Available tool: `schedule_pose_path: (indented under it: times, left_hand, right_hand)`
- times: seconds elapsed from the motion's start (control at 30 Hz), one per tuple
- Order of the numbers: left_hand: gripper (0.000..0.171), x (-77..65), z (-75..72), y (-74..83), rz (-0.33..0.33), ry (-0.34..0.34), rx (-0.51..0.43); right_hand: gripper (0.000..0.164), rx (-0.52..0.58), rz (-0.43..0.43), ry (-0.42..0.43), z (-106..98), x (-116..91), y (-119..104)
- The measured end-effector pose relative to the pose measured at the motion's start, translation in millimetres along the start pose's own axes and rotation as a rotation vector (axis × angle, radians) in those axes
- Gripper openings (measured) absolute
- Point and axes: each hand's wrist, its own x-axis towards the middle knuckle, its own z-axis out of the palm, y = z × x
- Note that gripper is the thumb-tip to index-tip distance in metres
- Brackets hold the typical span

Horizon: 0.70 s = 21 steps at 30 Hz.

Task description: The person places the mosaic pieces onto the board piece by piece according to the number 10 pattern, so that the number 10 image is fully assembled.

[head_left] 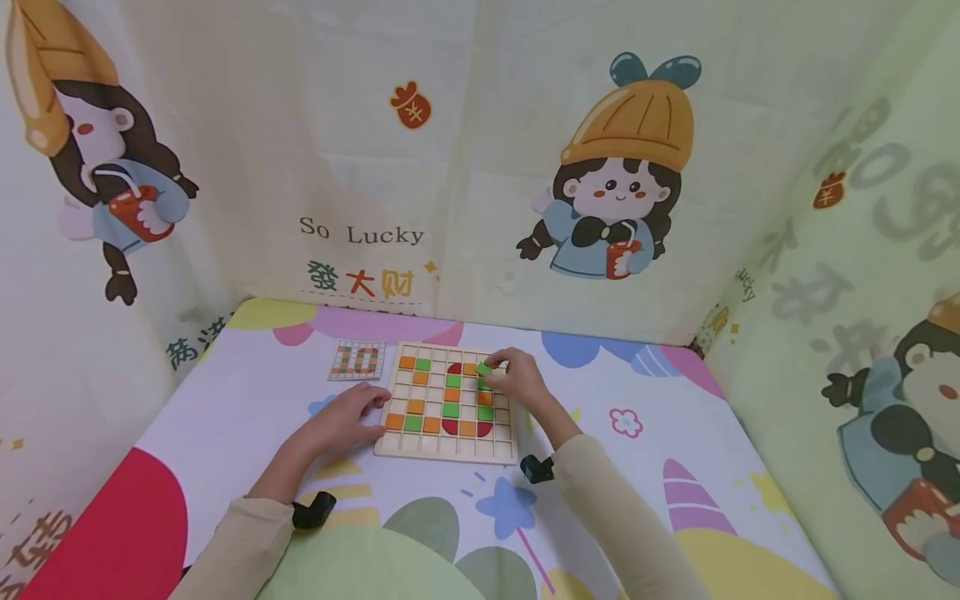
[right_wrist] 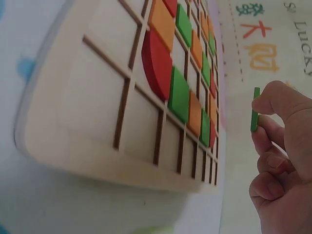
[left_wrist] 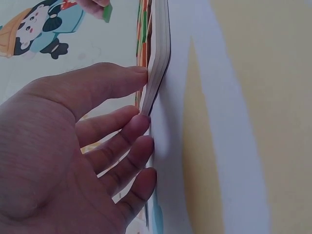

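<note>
A wooden grid board (head_left: 442, 448) lies on the table, with orange, green and red tiles set in some of its squares. Between the thumb and index finger of my right hand (head_left: 521, 379) is a green square tile (right_wrist: 255, 109), pinched above the board's far right part. The tile is seen edge-on in the right wrist view. My left hand (head_left: 345, 417) rests at the board's left edge, its thumb and fingertips against the side and its fingers only slightly bent. In the left wrist view the board (left_wrist: 158, 48) appears edge-on beside the thumb.
A small pattern card (head_left: 356, 360) with a similar coloured design lies left of the board's far corner. The table has a printed cloth (head_left: 600, 517). Cartoon-printed curtains (head_left: 465, 167) stand behind and at both sides. Black wrist devices (head_left: 313, 510) sit at the sleeves.
</note>
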Motion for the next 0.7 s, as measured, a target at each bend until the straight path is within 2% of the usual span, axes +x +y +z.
schedule_pose_path:
  times: [0.2, 0.47, 0.7]
  left_hand:
    - [0.046, 1.8, -0.1, -1.2, 0.000, -0.008, 0.000]
    - [0.049, 0.5, 0.9, -2.9, -0.002, 0.000, 0.003]
    - [0.049, 1.4, 1.2, -3.5, 0.009, 0.004, -0.009]
  right_hand:
    - [0.023, 0.004, -0.007, -0.043, 13, -3, -15]
    - [0.021, -0.035, -0.079, -0.100, 39, -1, -34]
    - [0.023, -0.034, -0.060, -0.161, 56, -1, -45]
